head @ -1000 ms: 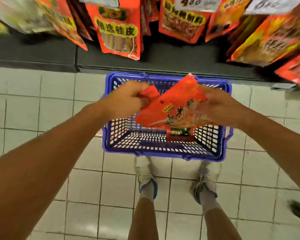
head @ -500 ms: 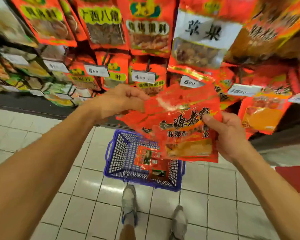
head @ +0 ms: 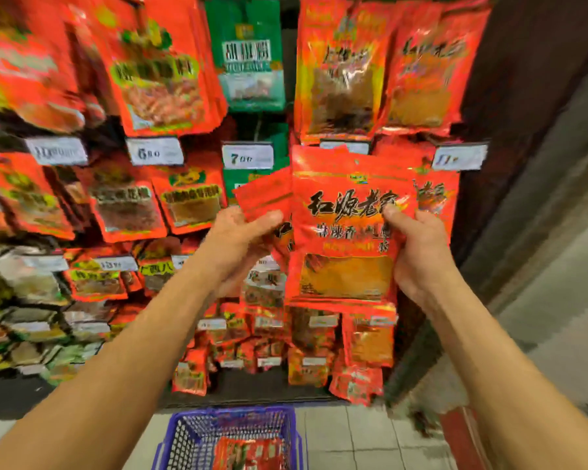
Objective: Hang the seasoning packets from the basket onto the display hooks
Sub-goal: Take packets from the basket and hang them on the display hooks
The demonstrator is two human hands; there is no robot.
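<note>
My right hand grips a red seasoning packet with black lettering and an orange window, held upright in front of the display's right side. My left hand holds more red packets fanned behind and left of it. The blue basket stands on the floor below, with at least one red packet inside. Matching red packets hang just behind the raised one, under a white price tag. The hooks themselves are hidden by packets.
The display wall is packed with hanging red packets, a green packet column and white price tags. A dark end panel closes the display on the right. Pale floor tiles lie beside the basket.
Both hands have lifted the packets from over the basket up to the display's right side. My view tilted up from floor to shelves. The front packet now stands upright.
</note>
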